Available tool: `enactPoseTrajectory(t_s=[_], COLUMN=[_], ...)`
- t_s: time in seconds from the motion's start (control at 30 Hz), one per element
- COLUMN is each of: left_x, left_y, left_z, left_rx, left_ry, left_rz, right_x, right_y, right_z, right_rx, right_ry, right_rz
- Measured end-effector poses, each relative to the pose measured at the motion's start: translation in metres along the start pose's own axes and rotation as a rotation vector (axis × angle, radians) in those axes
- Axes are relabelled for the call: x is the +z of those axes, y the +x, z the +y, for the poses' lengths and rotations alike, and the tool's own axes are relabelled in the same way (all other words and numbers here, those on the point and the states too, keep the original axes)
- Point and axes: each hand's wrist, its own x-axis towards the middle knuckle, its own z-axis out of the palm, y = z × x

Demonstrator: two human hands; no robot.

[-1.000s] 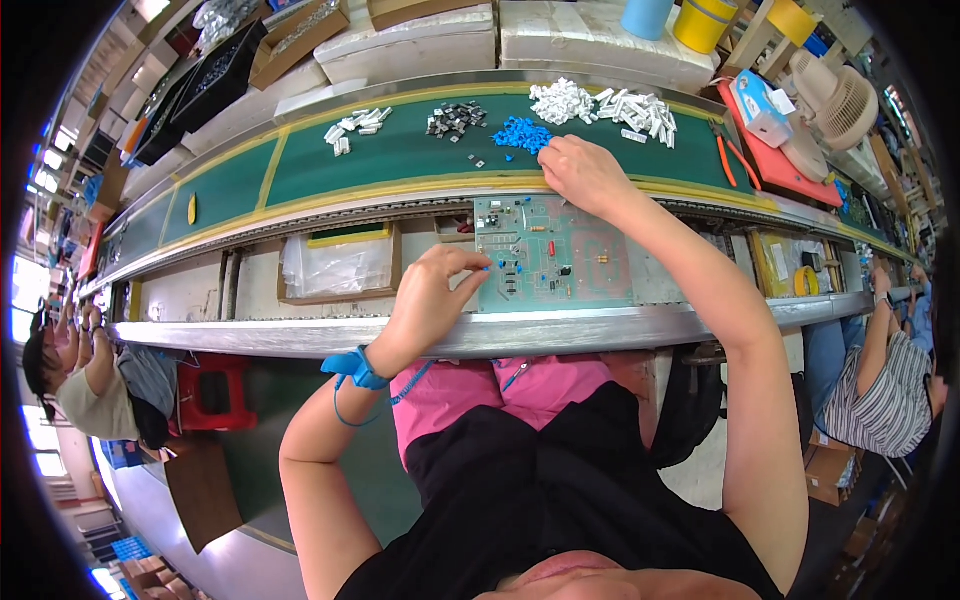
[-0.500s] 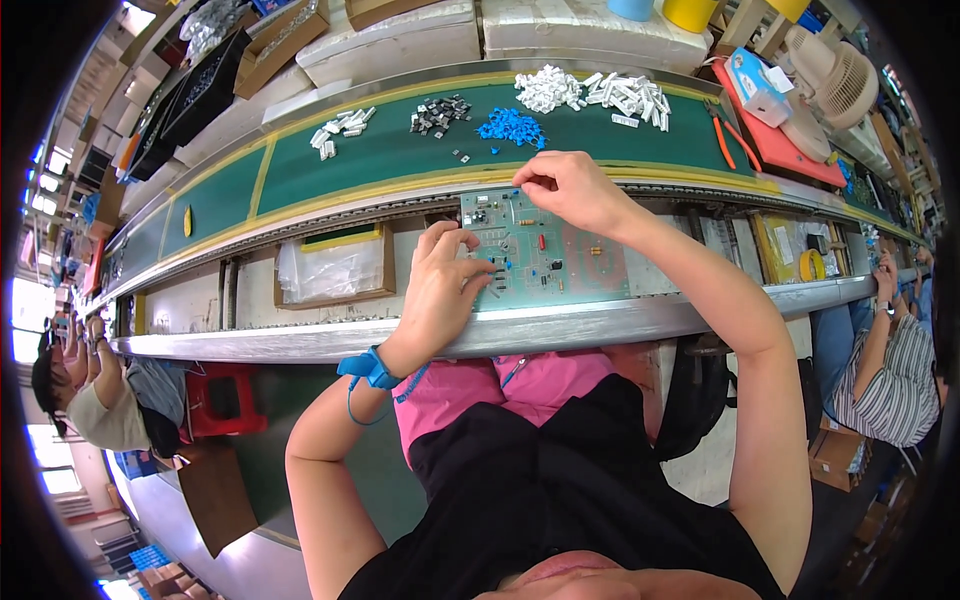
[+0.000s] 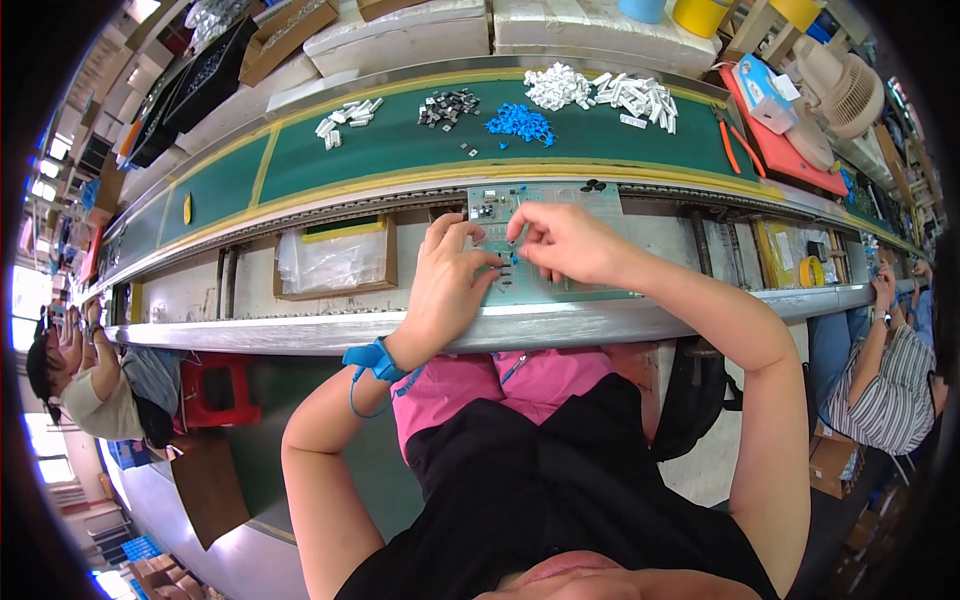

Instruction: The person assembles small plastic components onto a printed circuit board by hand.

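Note:
A green circuit board (image 3: 600,205) lies across the metal rails in front of me, partly filled with small components. My left hand (image 3: 447,275) rests over its left edge, fingers curled. The thumb and index finger meet beside several small dark parts, and whatever they pinch is too small to make out. Over the middle of the board, my right hand (image 3: 570,243) has its thumb and fingertips drawn together close to the surface; what they hold is hidden. It covers much of the board's centre. A few black parts (image 3: 594,186) sit at the board's far edge.
On the green belt beyond lie piles of blue components (image 3: 521,123), black parts (image 3: 449,108) and white parts (image 3: 557,87). Orange-handled pliers (image 3: 730,140) are to the right. A box of plastic bags (image 3: 335,262) stands left of the board. Co-workers sit on both sides.
My right hand has come from the board's far edge toward me, down over its middle, uncovering black parts at that edge. My left hand stays at the left edge.

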Motion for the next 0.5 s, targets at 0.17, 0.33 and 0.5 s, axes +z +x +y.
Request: enactPoseTrajectory(t_s=[0.17, 0.33, 0.5], left_x=[0.002, -0.002, -0.015], left_y=[0.000, 0.002, 0.018], left_z=[0.000, -0.002, -0.016], left_rx=[-0.007, -0.009, 0.060], left_ry=[-0.025, -0.056, -0.035], left_rz=[0.011, 0.026, 0.096], right_x=[0.013, 0.019, 0.020], right_y=[-0.006, -0.004, -0.003], right_z=[-0.009, -0.007, -0.012], right_rx=[0.141, 0.178, 0.171], right_ry=[0.002, -0.117, -0.175], right_rz=[-0.097, -0.060, -0.062])
